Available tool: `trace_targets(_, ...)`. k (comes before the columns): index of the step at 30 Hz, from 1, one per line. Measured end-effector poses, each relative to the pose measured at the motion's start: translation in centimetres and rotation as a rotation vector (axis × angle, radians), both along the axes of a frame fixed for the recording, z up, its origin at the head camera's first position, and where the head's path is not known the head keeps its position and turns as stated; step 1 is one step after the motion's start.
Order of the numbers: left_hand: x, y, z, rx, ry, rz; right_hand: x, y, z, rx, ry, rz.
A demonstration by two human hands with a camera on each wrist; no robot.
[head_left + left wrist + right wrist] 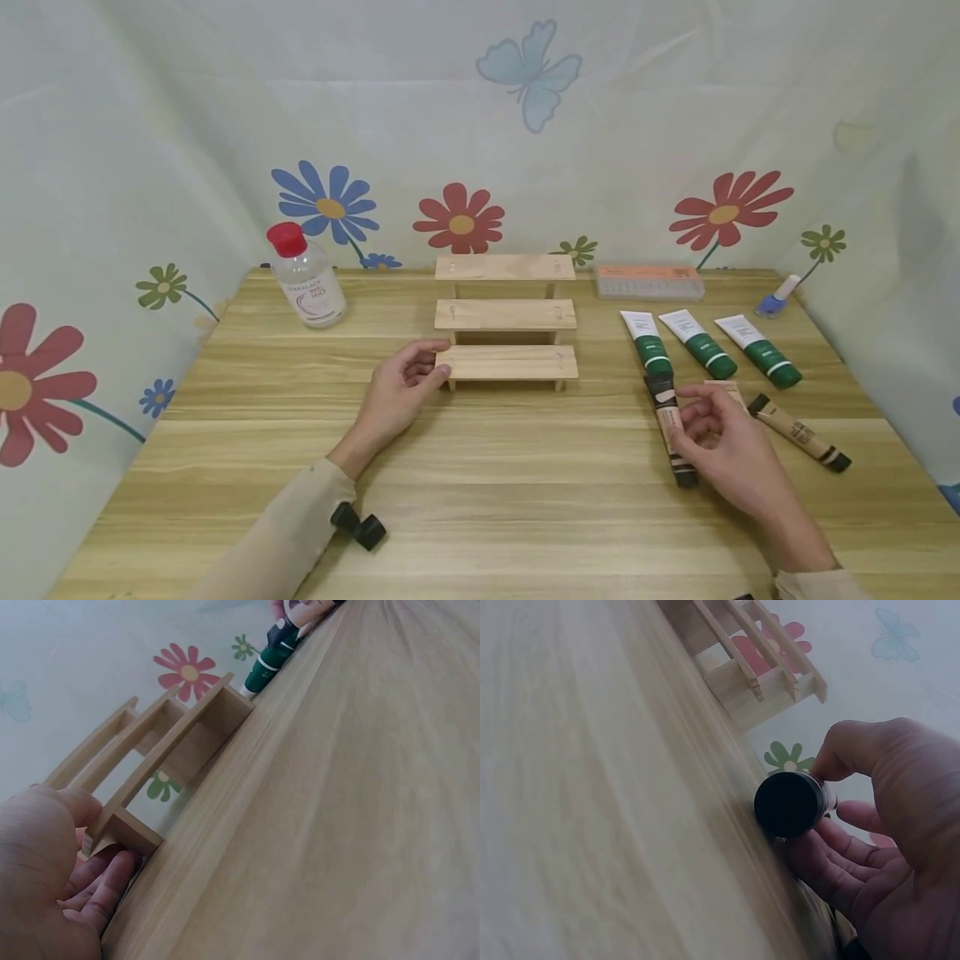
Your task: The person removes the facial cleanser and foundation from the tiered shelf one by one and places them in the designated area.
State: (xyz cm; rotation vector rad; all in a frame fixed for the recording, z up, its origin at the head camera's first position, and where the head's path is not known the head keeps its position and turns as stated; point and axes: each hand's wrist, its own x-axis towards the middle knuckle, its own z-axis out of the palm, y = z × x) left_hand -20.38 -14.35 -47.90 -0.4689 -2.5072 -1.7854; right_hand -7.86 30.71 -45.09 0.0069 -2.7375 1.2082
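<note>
A small three-tier wooden display stand [506,362] stands mid-table. My left hand [397,387] grips the left end of its lowest step; in the left wrist view the thumb lies over the board and the other fingers curl under it. On the right, my right hand [723,450] pinches a beige cosmetic tube [666,417] with black ends between thumb and fingers. The tube's round black cap [789,804] faces the right wrist camera. Behind that hand, a second beige tube [723,387] is mostly hidden. Another beige tube [801,433] lies slanted to its right.
Three white-and-green tubes [647,343] lie in a row beyond the right hand. Behind them is a flat clear box [649,283] with an orange label; a blue nail polish bottle [778,297] lies to its right. A red-capped clear bottle [307,279] stands back left.
</note>
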Motion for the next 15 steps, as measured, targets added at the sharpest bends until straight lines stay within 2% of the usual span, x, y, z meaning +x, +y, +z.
trace_targets(8,-0.07,0.53,-0.31,0.0,0.003,-0.019,0.74,0.27,-0.32,0.13,-0.031,-0.045)
trace_targets(15,0.12,0.49,-0.2,0.011,-0.001,-0.021,0.93,0.33,-0.15,0.16,-0.001,-0.057)
